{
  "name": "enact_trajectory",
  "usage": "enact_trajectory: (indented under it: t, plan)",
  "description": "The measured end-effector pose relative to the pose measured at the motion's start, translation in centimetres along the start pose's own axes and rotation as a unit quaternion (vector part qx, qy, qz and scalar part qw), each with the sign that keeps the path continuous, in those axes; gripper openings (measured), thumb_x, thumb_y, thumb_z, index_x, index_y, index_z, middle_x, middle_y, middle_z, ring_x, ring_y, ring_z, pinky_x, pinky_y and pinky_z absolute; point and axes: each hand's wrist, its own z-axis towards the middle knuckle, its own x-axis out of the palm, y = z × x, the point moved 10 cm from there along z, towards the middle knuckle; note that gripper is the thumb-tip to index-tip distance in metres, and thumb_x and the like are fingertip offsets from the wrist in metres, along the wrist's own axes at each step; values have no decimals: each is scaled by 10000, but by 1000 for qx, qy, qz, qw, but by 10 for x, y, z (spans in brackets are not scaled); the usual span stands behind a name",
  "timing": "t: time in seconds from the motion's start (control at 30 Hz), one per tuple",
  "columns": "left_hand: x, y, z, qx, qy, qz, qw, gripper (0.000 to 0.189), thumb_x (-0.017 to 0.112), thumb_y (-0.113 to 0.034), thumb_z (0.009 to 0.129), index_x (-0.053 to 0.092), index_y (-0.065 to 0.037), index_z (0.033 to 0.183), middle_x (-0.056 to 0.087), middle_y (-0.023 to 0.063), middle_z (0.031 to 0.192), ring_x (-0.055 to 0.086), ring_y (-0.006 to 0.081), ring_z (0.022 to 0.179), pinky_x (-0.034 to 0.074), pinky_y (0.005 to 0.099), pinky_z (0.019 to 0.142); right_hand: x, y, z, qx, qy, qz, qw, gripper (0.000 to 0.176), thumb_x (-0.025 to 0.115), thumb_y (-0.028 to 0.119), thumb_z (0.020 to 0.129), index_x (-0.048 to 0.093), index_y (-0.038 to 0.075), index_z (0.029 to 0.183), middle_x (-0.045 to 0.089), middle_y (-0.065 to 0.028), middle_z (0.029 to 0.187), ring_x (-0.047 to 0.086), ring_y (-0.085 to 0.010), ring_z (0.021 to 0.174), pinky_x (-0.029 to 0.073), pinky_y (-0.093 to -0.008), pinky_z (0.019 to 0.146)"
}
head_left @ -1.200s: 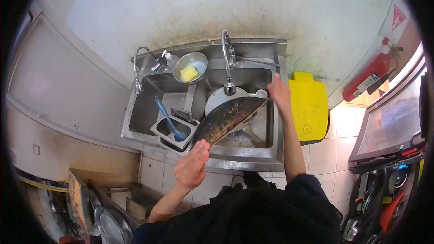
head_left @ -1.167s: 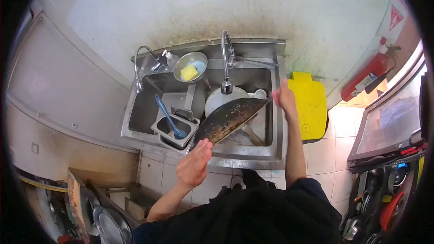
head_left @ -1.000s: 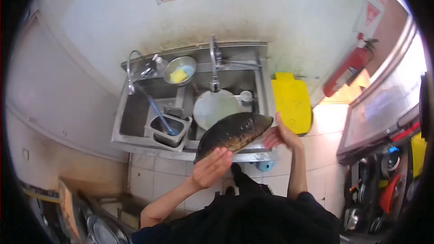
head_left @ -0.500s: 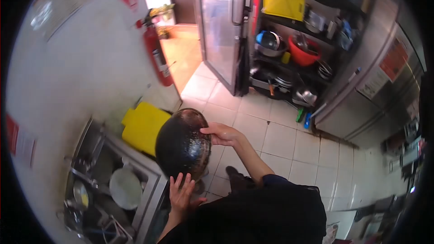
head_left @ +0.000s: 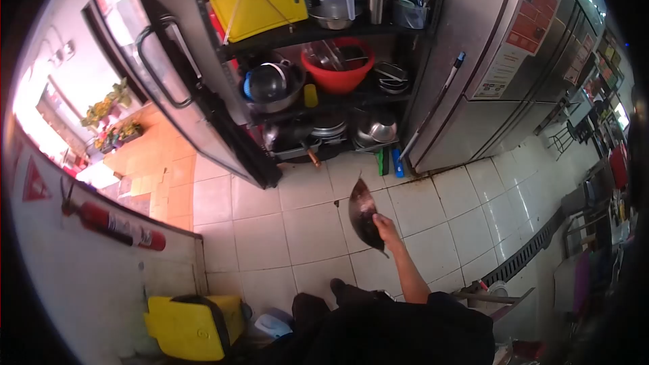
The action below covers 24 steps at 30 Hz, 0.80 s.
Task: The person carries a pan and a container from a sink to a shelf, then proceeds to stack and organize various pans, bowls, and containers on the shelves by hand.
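Since the earlier frame the dark pan (head_left: 362, 220) had moved away from the sink side, and the sink and the left hand had gone out of view. One hand, the right hand (head_left: 388, 231), now held the one pan, its thumb and fingers pinching the near edge, the pan hanging tilted in the air above the floor (head_left: 307, 233). How the left hand's fingers stood, I could not tell.

Pale square tiles made up the floor, with dark grout lines and a few stains (brownest by the steel fridge (head_left: 443, 128)), and one drain grate (head_left: 527, 250) ran along the right.

Ahead stood one shelving unit (head_left: 375, 99), which bore one yellow board (head_left: 263, 1), one red basin (head_left: 341, 81) and bowls too crowded to count. Two coloured objects, a green one (head_left: 384, 161) and a blue one (head_left: 397, 163), stood beneath it, near one long pole (head_left: 436, 105). To the left were one fire extinguisher (head_left: 111, 223), one yellow bin (head_left: 186, 331) and one door (head_left: 169, 111), open onto orange flooring (head_left: 152, 162).
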Motion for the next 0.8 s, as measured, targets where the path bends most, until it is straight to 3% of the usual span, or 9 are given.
enact_trajectory:
  t: [0.17,0.3,0.37,0.43,0.47,0.5,0.6,0.7,0.8]
  plan:
    - [-31,-65,54,-42,77,27,996,257,452,-263,828,557,-29,824,568,164,779,550,305,723,440,398,613,-86,-31,119,75,-167,149,972,576,536,462,803,519,-27,1106,558,-80,1030,529,-169,913,433,-300,781]
    - [-73,-134,141,-21,99,85,991,263,434,-264,832,568,-38,835,569,179,842,551,324,781,444,416,636,-99,-43,222,108,-169,284,938,685,491,516,798,403,-25,1210,478,-113,1177,477,-237,1051,398,-367,880]
    - [-99,-182,205,52,85,174,980,267,424,-265,834,573,-43,841,570,186,873,551,334,811,446,425,647,-94,-56,281,112,-164,320,926,725,469,534,798,354,-26,1244,443,-118,1225,446,-253,1101,374,-388,917]
    - [-127,-259,279,179,-6,275,945,272,415,-265,836,579,-48,846,570,193,904,551,344,840,448,434,658,-94,-75,343,127,-161,341,918,748,433,551,807,299,-18,1275,388,-109,1281,386,-262,1163,318,-408,970]
    - [-152,-304,312,221,-97,203,949,254,435,-256,827,569,-42,855,567,170,881,556,337,798,454,426,643,-91,-80,379,103,-142,352,920,740,426,556,807,312,-6,1274,381,-97,1290,374,-251,1174,301,-405,982]
    - [-178,-341,340,281,-137,-53,948,218,461,-231,822,562,-44,871,573,151,810,561,327,736,463,399,612,-93,-101,416,112,-145,352,918,740,426,556,807,312,-6,1274,381,-97,1290,374,-251,1174,301,-405,982]
    - [-241,-498,322,184,-62,-327,925,250,447,-231,874,559,-25,961,627,112,852,618,222,756,485,332,609,-99,-151,508,108,-159,332,923,745,435,556,804,304,1,1283,374,-92,1296,376,-241,1173,294,-399,986]
    - [-253,-573,318,258,-47,-291,920,273,446,-247,879,557,-20,982,629,91,892,619,196,789,487,317,629,-96,-184,590,158,-152,327,919,755,447,555,801,291,2,1291,378,-93,1293,379,-232,1169,291,-391,985]
    - [-224,-534,343,207,-71,-244,945,270,475,-248,855,563,-16,961,633,95,834,623,193,759,485,299,633,-104,-242,661,140,-141,280,939,780,480,564,779,297,3,1290,395,-91,1278,383,-227,1164,298,-387,977]
